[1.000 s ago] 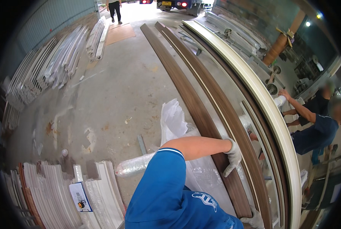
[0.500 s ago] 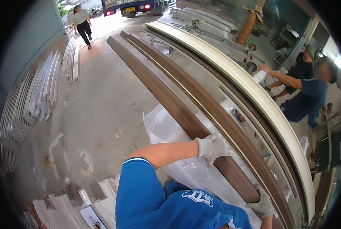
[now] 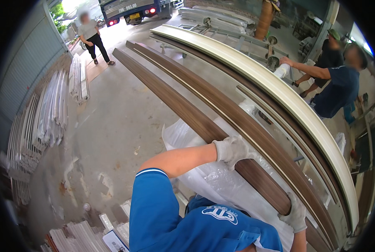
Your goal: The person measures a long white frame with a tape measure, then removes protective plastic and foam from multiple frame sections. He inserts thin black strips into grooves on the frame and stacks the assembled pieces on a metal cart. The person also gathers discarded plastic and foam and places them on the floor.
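Observation:
My left hand (image 3: 231, 151), in a pale grey work glove, is closed over a long brown wood-grain board (image 3: 187, 113). My right hand (image 3: 295, 213), gloved too, grips the near end of the same board, fingers curled round its end. The board slopes from the lower right away to the far left. White plastic wrapping (image 3: 212, 176) lies beneath it. Just to the right runs a second brown board (image 3: 246, 126) with a thin cream strip along it. Beyond that, a long cream channel profile (image 3: 259, 67) lies alongside dark brown lengths.
Bundles of wrapped profiles (image 3: 53, 113) lie along the left wall, with more stacked at lower left. A truck (image 3: 133, 9) stands at the far opening, near a person (image 3: 91, 35). Two people are at right, one in dark blue (image 3: 338, 94). A wheeled metal rack (image 3: 233, 44) stands behind.
The far person has come closer, and the view has shifted slightly. Both my hands keep their hold on the board; the right hand's fingers sit further round its end.

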Motion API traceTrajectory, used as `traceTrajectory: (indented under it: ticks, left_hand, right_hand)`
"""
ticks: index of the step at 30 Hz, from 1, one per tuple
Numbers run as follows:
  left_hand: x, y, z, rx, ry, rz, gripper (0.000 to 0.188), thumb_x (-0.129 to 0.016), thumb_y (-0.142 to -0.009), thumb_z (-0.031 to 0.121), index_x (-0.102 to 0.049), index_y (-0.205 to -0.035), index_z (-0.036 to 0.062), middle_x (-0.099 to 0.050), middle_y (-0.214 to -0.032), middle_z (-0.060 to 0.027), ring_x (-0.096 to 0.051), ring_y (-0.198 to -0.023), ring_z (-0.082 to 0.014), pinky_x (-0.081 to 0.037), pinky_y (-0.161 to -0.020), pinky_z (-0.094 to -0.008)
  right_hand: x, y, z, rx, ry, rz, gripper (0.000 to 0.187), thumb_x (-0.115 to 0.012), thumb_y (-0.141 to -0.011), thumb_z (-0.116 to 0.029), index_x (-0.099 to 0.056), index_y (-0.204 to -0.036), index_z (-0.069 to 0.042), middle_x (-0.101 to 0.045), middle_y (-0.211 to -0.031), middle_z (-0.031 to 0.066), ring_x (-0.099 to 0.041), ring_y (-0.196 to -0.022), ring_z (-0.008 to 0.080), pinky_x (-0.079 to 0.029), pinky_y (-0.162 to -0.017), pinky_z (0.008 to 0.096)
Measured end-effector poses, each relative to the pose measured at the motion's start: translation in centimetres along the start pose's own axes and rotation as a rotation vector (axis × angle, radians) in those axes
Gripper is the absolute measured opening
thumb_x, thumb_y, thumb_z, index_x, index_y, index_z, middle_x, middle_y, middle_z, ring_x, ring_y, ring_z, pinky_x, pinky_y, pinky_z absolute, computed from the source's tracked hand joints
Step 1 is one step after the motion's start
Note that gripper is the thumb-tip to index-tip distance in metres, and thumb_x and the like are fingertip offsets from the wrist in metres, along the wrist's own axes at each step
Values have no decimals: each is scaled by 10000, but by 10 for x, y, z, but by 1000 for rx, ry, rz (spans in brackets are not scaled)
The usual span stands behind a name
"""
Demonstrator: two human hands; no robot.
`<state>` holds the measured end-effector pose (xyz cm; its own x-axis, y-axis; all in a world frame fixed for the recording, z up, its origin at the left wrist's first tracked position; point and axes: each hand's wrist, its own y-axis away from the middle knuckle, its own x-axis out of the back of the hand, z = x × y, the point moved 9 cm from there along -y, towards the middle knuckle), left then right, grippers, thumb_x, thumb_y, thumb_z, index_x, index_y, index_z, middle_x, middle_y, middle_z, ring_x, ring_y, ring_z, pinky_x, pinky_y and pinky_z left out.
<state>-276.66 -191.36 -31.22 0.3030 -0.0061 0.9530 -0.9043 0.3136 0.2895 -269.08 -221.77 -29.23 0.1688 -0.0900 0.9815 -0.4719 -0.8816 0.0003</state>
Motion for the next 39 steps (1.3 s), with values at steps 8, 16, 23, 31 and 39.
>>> traceTrajectory:
  ticks: [8, 16, 23, 31, 39]
  left_hand:
    - [14, 4, 6, -70, -4, 84, 870, -855, -651, 295, -511, -1439, 169, -717, -935, -91, -721, -858, -277, -550, -847, -417]
    - [28, -12, 17, -78, -102, 57, 869, -857, -653, 342, -510, -1426, 149, -708, -905, -81, -719, -847, -262, -537, -805, -386]
    - [68, -24, 23, -71, -213, 179, 765, -858, -650, 301, -551, -1328, 126, -701, -842, -76, -716, -761, -243, -527, -719, -379]
    - [162, -49, 26, -76, -248, 369, 671, -835, -671, 314, -578, -1263, 130, -700, -794, -69, -726, -774, -248, -539, -732, -380]
    - [207, -131, 9, -210, -116, 494, 560, -801, -681, 309, -657, -1173, 82, -708, -854, -171, -708, -819, -384, -567, -733, -499]
  right_hand:
    - [11, -3, -4, -23, -21, -8, 923, -888, -495, -230, -544, -1344, -117, -665, -1152, 133, -653, -1045, 354, -533, -874, 448]
    - [43, 2, 3, -99, 54, 22, 867, -866, -496, -200, -578, -1309, -117, -658, -1124, 130, -648, -1027, 355, -523, -875, 451]
    - [90, 4, 14, -81, 156, 141, 876, -832, -503, -168, -573, -1337, -109, -641, -1105, 146, -631, -1026, 375, -506, -897, 465]
    - [145, 3, 67, -136, 200, 289, 933, -886, -534, -160, -558, -1404, -85, -627, -1292, 223, -596, -1206, 421, -479, -1025, 489]
    - [186, -31, 115, -119, 142, 455, 746, -906, -666, -406, -656, -1267, -42, -698, -1206, 206, -668, -1126, 372, -511, -997, 469]
